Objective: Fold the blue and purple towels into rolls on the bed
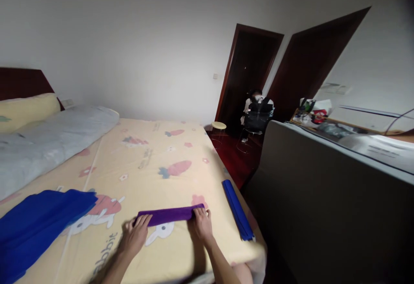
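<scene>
A purple cloth (pixel 171 216), folded into a narrow strip, lies across the near part of the bed sheet. My left hand (pixel 138 229) holds its left end, fingers closed over the edge. At the right end my right hand (pixel 202 221) grips the cloth, thumb and fingers together. To the right, near the bed's edge, lies a long, narrow blue folded cloth (pixel 237 210). A wider blue cloth (pixel 42 226) is spread loosely on the bed at the far left.
The patterned bed (pixel 174 146) carries a grey quilt (pixel 74 129) and a yellow pillow (pixel 29 109). A dark panel (pixel 317 198) stands right of the bed, beside a cluttered desktop (pixel 371 146). A stool (pixel 219 126) and a seated person (pixel 258 109) are near the door.
</scene>
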{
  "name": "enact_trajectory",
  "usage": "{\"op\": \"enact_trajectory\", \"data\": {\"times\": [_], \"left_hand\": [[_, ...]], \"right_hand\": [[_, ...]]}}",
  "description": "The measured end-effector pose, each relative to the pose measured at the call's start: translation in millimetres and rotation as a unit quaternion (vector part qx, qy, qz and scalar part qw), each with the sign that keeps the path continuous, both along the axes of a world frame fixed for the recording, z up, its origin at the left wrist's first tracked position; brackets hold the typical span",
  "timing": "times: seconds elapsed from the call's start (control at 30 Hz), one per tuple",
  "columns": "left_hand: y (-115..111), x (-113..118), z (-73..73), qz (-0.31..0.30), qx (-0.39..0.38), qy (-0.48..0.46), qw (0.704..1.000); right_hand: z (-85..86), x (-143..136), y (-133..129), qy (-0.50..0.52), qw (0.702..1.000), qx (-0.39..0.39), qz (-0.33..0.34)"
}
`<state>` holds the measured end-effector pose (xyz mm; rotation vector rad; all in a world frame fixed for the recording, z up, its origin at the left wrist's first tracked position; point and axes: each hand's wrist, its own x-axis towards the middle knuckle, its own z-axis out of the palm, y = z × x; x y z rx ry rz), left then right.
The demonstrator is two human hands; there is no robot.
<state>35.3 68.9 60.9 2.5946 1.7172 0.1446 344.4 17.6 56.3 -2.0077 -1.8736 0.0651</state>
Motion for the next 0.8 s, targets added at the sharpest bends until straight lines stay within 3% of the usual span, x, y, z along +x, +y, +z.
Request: {"op": "enact_trajectory", "data": {"times": [0.1, 0.23, 0.37, 0.43, 0.53, 0.6, 0.7, 0.8], "left_hand": [[0, -1, 8.3, -0.032, -0.01, 0.005, 0.999], [-5, -3, 2.1, -0.006, -0.013, 0.021, 1.0], [-7, 19, -4.4, 0.017, 0.001, 0.031, 0.999], [-9, 39, -9.3, -0.02, 0.001, 0.023, 1.0], [-14, 58, -23.1, -0.109, 0.014, -0.015, 0.994], [-16, 52, -34.5, -0.131, 0.048, -0.043, 0.989], [-14, 19, -48.4, -0.115, 0.104, -0.056, 0.986], [-11, -12, -53.4, -0.096, 0.111, -0.048, 0.988]], "right_hand": [[5.0, 0, 0, -0.007, 1.0, -0.008, 0.001], [-0.9, -2, -14, -0.006, 1.0, -0.027, -0.011], [-5.4, -26, -15, -0.003, 0.998, -0.038, -0.041], [-6.9, -46, -12, 0.005, 0.999, -0.042, 0.007], [-11.6, -68, -14, 0.029, 0.989, -0.043, 0.135], [-15.3, -63, -20, 0.033, 0.985, -0.05, 0.165], [-18.0, -25, -31, 0.014, 0.992, -0.071, 0.1], [-18.1, 12, -38, -0.004, 0.994, -0.092, 0.066]]}}
